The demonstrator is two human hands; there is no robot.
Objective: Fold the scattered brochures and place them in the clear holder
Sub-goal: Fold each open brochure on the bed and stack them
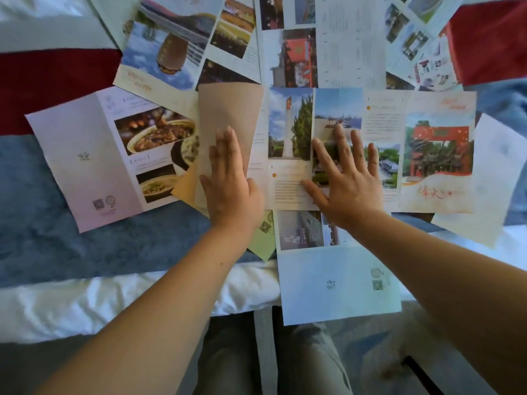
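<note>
- A pale blue brochure (pixel 339 283) lies unfolded nearest the person, hanging over the edge of the white bedding (pixel 85 306), below and just inside the right hand.
- The left hand (pixel 231 181) lies flat, fingers pressed together, on a tan flap (pixel 228 115) that stands folded over; nothing is pinched.
- The right hand (pixel 348 178) rests with fingers spread wide on the open panels of the wide brochure (pixel 399 149), holding it flat rather than gripping.
- That wide brochure runs with its long axis left to right, stretching from between the two hands well out past the right hand to a red gate picture (pixel 439 149); the tan flap appears to be its left end, though the join is hidden.
- The right hand is the nearer to the unfolded panels, so the next fold likely turns on bringing the far right end in toward the hands.
- Left of the left hand, touching the flap, lies a pink food brochure (pixel 85 155).
- Beyond both hands more open brochures (pixel 293 52) overlap on the red and blue blanket (pixel 57 75).
- No clear holder shows in view.
</note>
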